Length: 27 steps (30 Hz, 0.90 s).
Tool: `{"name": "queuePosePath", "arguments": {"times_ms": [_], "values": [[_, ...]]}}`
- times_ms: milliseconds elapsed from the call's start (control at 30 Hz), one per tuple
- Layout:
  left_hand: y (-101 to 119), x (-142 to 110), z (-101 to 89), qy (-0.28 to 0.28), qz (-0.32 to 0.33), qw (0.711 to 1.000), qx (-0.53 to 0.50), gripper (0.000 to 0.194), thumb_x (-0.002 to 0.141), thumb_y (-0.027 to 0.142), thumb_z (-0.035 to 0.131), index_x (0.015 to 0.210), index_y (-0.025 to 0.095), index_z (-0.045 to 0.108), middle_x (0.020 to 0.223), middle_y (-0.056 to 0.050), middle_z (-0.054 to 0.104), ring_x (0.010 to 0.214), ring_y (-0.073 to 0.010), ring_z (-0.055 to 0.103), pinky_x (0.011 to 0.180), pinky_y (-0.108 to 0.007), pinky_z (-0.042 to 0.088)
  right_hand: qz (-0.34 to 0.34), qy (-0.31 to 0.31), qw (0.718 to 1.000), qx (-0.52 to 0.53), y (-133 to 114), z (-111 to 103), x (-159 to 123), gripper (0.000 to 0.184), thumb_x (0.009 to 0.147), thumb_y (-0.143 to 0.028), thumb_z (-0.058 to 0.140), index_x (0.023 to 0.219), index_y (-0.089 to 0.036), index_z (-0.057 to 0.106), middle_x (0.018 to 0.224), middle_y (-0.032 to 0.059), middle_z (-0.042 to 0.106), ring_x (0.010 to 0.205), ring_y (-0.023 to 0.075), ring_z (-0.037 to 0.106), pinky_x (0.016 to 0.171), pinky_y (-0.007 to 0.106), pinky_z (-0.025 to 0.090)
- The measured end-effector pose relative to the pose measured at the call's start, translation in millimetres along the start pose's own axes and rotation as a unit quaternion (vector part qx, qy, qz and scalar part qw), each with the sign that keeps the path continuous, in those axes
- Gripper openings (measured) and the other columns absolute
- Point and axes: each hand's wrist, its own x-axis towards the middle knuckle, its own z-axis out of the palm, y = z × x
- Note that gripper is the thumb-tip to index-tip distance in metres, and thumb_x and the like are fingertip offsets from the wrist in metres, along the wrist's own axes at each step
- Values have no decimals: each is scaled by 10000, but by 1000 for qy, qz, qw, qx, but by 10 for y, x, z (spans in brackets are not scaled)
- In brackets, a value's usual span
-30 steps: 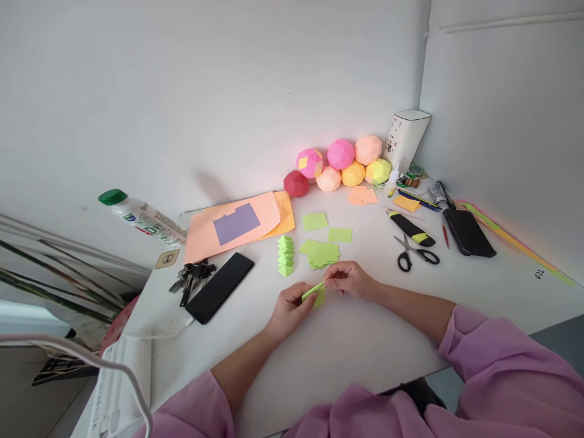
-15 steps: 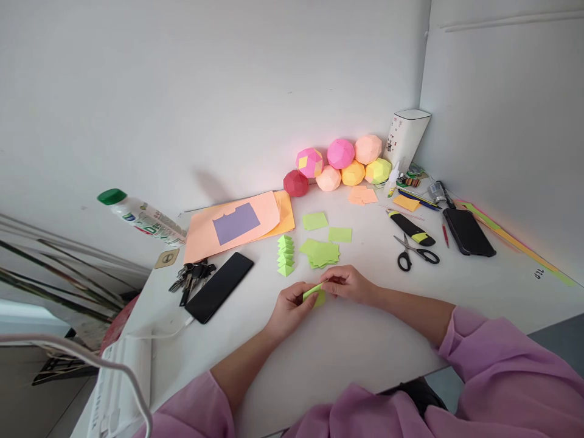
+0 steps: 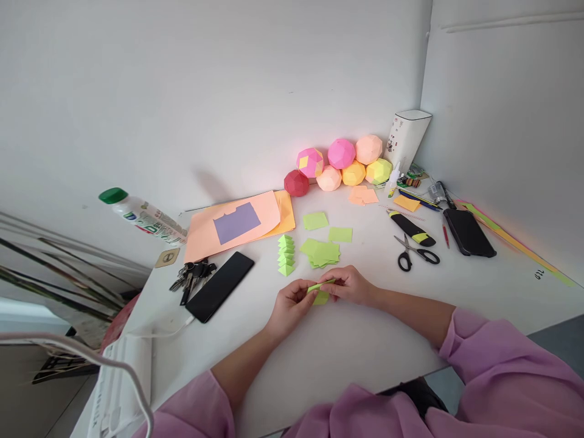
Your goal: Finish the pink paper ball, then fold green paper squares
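Gripping one lime-green paper slip by the fingertips of left hand and right hand, on the near side of the loose green slips. Recommended: align edges, then crease firmly from the centre outward. Bottle label: brand not legible. Handwritten mark, far right: possibly "220", unconfirmed.

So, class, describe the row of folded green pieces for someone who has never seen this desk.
On the white desk, find the pile of flat green papers just beyond the right hand. The row of folded green pieces lies left of that pile. Its sharp peaks set it apart from those flat papers.
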Motion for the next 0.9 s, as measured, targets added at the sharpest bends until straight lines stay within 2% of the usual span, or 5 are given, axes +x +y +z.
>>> {"name": "queuePosePath", "arguments": {"times_ms": [133,267,433,900], "values": [[6,1,1,2,6,1000,11,296,761,424,680,876,153,649,727,-23,657,617,-119,563,540,-225,411,5,1,1000,0,-3,-8,1,295,794,-429,653,869,-147,700,650,7,626,477,100,576,455,223,470],[11,-1,4,6,4,1000,30,288,771,435,665,825,153,644,625,18,588,489,-73,447,455,-204,320,19,-2,1000,0,-14,-14,-4,291,788,-431,659,853,-151,699,640,4,624,472,100,575,445,220,461],[25,-4,13,8,23,999,33,277,764,435,670,790,161,644,637,18,576,492,-72,445,458,-208,325,20,-5,1000,5,-6,-17,-3,272,786,-418,661,831,-151,691,639,2,619,472,101,569,446,225,466],[87,-21,10,7,13,997,69,349,796,487,601,689,159,548,526,58,437,458,-63,345,457,-203,261,22,-10,1000,-2,-21,-23,3,278,787,-421,659,821,-146,686,616,-1,609,464,99,559,431,216,440]]}}
